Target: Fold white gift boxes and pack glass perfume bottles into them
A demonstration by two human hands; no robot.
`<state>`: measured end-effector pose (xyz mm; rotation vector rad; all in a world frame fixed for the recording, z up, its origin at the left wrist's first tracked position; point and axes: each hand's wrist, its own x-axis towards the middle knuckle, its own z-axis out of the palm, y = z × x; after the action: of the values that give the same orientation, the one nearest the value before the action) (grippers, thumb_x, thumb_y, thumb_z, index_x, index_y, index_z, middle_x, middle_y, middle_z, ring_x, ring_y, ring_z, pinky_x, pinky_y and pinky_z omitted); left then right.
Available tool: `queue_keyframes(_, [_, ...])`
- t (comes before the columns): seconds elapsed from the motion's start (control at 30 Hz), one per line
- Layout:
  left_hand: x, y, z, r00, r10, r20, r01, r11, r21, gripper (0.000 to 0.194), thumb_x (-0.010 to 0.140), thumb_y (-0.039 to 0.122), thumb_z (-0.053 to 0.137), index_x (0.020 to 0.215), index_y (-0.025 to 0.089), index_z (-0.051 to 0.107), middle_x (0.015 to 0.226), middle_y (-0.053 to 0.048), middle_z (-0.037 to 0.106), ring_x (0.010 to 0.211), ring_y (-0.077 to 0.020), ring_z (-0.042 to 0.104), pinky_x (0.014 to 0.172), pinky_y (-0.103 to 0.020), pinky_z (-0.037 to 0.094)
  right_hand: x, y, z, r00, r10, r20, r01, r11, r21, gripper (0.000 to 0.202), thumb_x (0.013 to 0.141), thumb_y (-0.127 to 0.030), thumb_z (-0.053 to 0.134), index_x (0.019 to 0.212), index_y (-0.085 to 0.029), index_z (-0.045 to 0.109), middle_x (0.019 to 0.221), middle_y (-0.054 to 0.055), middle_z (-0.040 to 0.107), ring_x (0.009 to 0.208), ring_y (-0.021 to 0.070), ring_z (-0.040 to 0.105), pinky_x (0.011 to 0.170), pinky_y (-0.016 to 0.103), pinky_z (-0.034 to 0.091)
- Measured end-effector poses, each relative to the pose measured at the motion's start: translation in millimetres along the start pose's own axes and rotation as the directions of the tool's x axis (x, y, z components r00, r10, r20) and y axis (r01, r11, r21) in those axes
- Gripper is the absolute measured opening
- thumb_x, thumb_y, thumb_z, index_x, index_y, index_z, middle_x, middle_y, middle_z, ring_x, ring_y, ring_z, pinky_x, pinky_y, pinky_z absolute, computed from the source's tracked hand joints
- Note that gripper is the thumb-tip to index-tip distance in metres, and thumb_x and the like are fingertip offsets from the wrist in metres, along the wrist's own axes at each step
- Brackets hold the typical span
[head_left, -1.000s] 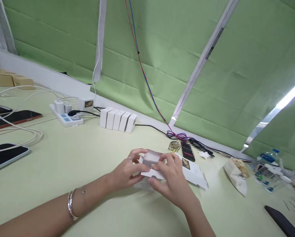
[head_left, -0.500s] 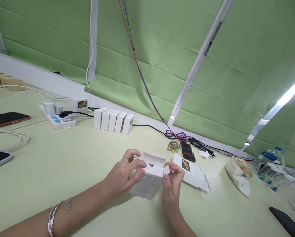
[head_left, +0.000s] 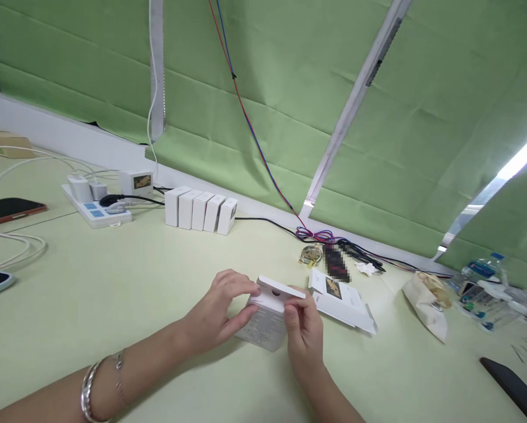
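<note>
A small white cardboard box (head_left: 263,328) with printed text on its near side is held upright between both hands, its lid flap tilted up along the top. My left hand (head_left: 225,302) pinches the box's upper left edge with thumb and fingers. On the other side, my right hand (head_left: 305,323) grips the top right corner, thumb in front and fingers at the flap. The box's far side is hidden. Just right of my right hand lies a flattened white carton (head_left: 345,302) with a dark picture on it.
Several white boxes (head_left: 199,210) stand in a row at the back, beside a power strip (head_left: 100,216) with plugs. A coil of yellowish tape (head_left: 311,255) and bundled cables (head_left: 360,252) lie along the wall. A cloth pouch (head_left: 426,305) and a water bottle (head_left: 483,269) are at the right.
The box's side flap at my right hand has folded in, and the lid flap has come forward over the opening. Both hands remain on the box; the view has shifted slightly.
</note>
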<state>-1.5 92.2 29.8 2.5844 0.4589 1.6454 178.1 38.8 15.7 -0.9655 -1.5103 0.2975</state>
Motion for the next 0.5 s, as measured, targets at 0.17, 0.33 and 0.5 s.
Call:
queue_keyframes(0.17, [0.3,0.1,0.0,0.994,-0.054,0.097,0.046,0.995,0.086,0.021,0.087,0.012,0.046,0.102,0.025,0.049,0.09,0.0,0.064,0.095,-0.0194,0.055,0.087,-0.038,0.038,-3.2,3.6,3.3,0.998,-0.005,-0.057,0.015,0.986,0.166,0.017,0.092,-0.036,0.048,0.099,-0.027,0.036,0.104,0.004,0.063,0.1,0.0186,0.059,0.08,0.034,0.046])
queue_keyframes(0.33, [-0.4,3.0,1.2,0.989,-0.131,0.069,0.133,0.991,-0.031,0.022,0.088,0.018,0.048,0.108,0.024,0.042,0.108,-0.006,0.06,0.112,-0.021,0.05,0.09,-0.038,0.043,0.0,0.4,-5.3,1.0,0.006,0.025,-0.008,0.998,0.066,0.019,0.094,-0.037,0.041,0.108,-0.026,0.049,0.104,0.005,0.064,0.097,0.018,0.06,0.081,0.033,0.046])
queue_keyframes(0.5, [1.6,5.6,-1.0,0.985,-0.167,0.035,0.169,0.983,-0.069,0.024,0.09,0.019,0.045,0.113,0.023,0.041,0.109,-0.007,0.061,0.099,-0.018,0.059,0.092,-0.041,0.046,4.3,-1.6,-11.1,0.993,-0.106,0.051,0.106,0.994,0.003,0.011,0.091,-0.025,0.043,0.098,-0.024,0.052,0.104,0.005,0.064,0.099,0.0183,0.06,0.083,0.033,0.047])
